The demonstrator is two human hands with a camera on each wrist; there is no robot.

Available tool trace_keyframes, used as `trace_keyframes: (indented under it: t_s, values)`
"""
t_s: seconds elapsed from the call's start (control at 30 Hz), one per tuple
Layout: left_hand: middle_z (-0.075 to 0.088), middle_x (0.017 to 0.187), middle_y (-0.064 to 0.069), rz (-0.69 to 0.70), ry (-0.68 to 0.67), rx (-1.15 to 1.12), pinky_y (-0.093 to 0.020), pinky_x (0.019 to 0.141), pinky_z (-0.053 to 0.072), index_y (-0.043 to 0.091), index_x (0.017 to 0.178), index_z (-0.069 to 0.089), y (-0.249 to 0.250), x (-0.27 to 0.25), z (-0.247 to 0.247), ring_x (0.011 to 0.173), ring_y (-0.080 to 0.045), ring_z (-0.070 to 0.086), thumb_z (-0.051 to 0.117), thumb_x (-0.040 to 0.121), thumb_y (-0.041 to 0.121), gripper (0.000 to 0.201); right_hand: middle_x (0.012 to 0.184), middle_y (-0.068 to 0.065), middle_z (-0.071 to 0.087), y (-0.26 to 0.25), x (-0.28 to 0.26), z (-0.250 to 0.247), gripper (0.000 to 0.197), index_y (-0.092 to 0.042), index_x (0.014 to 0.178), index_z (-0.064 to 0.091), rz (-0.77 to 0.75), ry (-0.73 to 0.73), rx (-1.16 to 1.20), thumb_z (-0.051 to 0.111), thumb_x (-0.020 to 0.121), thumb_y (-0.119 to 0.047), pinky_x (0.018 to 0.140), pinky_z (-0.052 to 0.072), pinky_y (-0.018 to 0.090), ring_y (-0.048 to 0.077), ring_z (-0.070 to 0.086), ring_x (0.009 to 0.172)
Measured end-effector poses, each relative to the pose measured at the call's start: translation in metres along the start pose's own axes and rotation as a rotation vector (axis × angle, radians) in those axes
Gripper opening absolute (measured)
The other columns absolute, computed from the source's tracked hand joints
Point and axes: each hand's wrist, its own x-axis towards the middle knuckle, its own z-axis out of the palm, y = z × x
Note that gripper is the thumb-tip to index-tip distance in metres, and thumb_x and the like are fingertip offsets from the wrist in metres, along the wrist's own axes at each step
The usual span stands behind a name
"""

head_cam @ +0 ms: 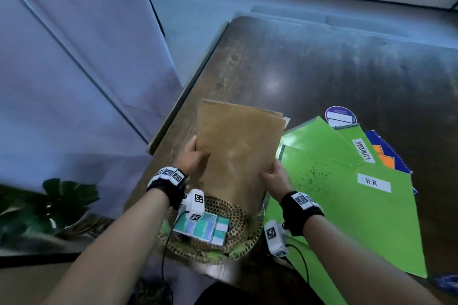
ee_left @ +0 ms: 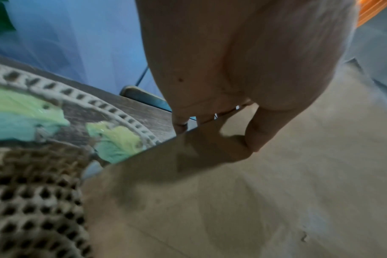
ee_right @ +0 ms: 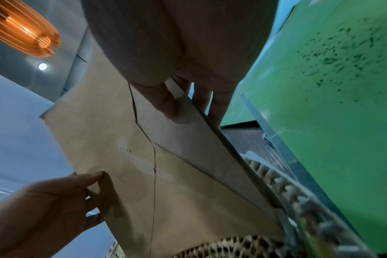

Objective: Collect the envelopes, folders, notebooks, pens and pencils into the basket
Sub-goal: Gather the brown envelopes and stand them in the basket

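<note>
Both hands hold a stack of brown envelopes (head_cam: 238,151) upright, its lower end down inside the round woven basket (head_cam: 238,250). My left hand (head_cam: 195,158) pinches the stack's left edge (ee_left: 210,139). My right hand (head_cam: 275,176) pinches the right edge, thumb in front and fingers behind (ee_right: 166,103). The envelopes' flap side (ee_right: 177,174) shows in the right wrist view. A teal and white notebook (head_cam: 203,229) lies in the basket. Green folders (head_cam: 347,205) labelled "H.R" and "SECURITY" lie on the table right of the basket. A blue and orange notebook (head_cam: 386,153) sits beyond them.
The dark wooden table (head_cam: 322,69) extends far and right. A round purple-rimmed object (head_cam: 340,116) lies behind the folders. A leafy plant (head_cam: 49,203) stands on the floor at left. The table's left edge (head_cam: 188,86) runs beside a pale wall panel.
</note>
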Motion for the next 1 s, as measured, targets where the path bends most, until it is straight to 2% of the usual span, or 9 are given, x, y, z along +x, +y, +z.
trace_keyframes:
  t_s: [0.1,0.2,0.3,0.4,0.47,0.53,0.67,0.87,1.0]
  values:
    - [0.07,0.094,0.003,-0.017,-0.013,0.079,-0.025,0.07,0.053,0.016,0.116,0.06,-0.015,0.007,-0.017,0.083,-0.014,0.064,0.06,0.088,-0.009,0.038,0.091,-0.011,0.072,-0.005,-0.006,0.019,0.03,-0.032,0.089,0.065,0.04,0.004,-0.059,0.061,0.074,-0.006,0.089,0.057,0.042,0.022,0.068,0.097]
    - [0.07,0.097,0.002,-0.051,-0.014,0.143,-0.024,0.072,0.052,0.017,0.115,0.06,-0.021,0.008,-0.022,0.087,-0.014,0.065,0.059,0.083,-0.008,0.041,0.092,-0.011,0.073,-0.001,-0.006,0.029,0.035,-0.043,0.087,0.067,0.072,0.014,-0.084,0.058,0.06,-0.022,0.09,0.056,0.047,0.022,0.069,0.095]
    - [0.071,0.103,-0.003,-0.083,0.012,0.219,-0.034,0.081,0.055,0.018,0.115,0.06,-0.026,0.01,-0.023,0.096,-0.022,0.066,0.057,0.075,0.0,0.044,0.098,-0.006,0.074,0.007,-0.001,0.037,0.044,-0.059,0.09,0.063,0.067,0.019,-0.1,0.058,0.052,-0.037,0.091,0.056,0.048,0.023,0.068,0.097]
    - [0.068,0.105,-0.003,-0.09,0.057,0.273,-0.032,0.082,0.05,0.014,0.116,0.06,-0.026,0.011,-0.024,0.097,-0.024,0.063,0.058,0.077,-0.002,0.043,0.101,-0.009,0.074,0.013,0.007,0.042,0.049,-0.061,0.098,0.061,0.043,0.018,-0.146,0.055,0.057,-0.035,0.087,0.057,0.047,0.022,0.069,0.097]
    - [0.066,0.106,-0.004,-0.086,0.071,0.329,-0.029,0.08,0.045,0.014,0.118,0.059,-0.024,0.014,-0.028,0.094,-0.022,0.06,0.059,0.078,-0.002,0.043,0.099,-0.009,0.074,0.001,0.004,0.045,0.052,-0.06,0.097,0.06,0.025,0.039,-0.178,0.05,0.063,-0.022,0.086,0.057,0.047,0.022,0.069,0.095]
    - [0.068,0.111,-0.006,-0.073,0.065,0.398,-0.03,0.081,0.045,0.014,0.119,0.059,-0.023,0.019,-0.033,0.097,-0.024,0.061,0.062,0.08,0.002,0.041,0.1,-0.007,0.073,-0.01,0.001,0.047,0.046,-0.054,0.097,0.061,0.036,0.042,-0.198,0.051,0.069,-0.018,0.087,0.057,0.045,0.022,0.068,0.095]
    - [0.067,0.119,-0.008,-0.077,0.06,0.463,-0.03,0.082,0.045,0.017,0.122,0.059,-0.029,0.025,-0.038,0.107,-0.027,0.062,0.064,0.083,0.005,0.041,0.111,0.0,0.072,-0.009,0.002,0.052,0.037,-0.036,0.117,0.063,0.096,0.009,-0.284,0.062,0.086,-0.017,0.091,0.053,0.038,0.024,0.065,0.103]
    - [0.068,0.117,-0.007,-0.081,0.057,0.475,-0.037,0.09,0.05,0.017,0.119,0.059,-0.034,0.029,-0.037,0.108,-0.028,0.063,0.065,0.081,0.006,0.04,0.107,-0.002,0.073,-0.003,0.009,0.051,0.035,-0.035,0.114,0.066,0.13,0.02,-0.374,0.06,0.085,-0.015,0.09,0.055,0.039,0.023,0.066,0.1]
    - [0.067,0.119,-0.009,-0.077,0.066,0.503,-0.033,0.087,0.047,0.014,0.119,0.057,-0.034,0.035,-0.033,0.11,-0.028,0.062,0.068,0.083,0.007,0.038,0.112,-0.001,0.072,0.002,0.012,0.052,0.036,-0.034,0.118,0.065,0.112,0.057,-0.403,0.061,0.087,-0.015,0.091,0.053,0.036,0.023,0.065,0.104]
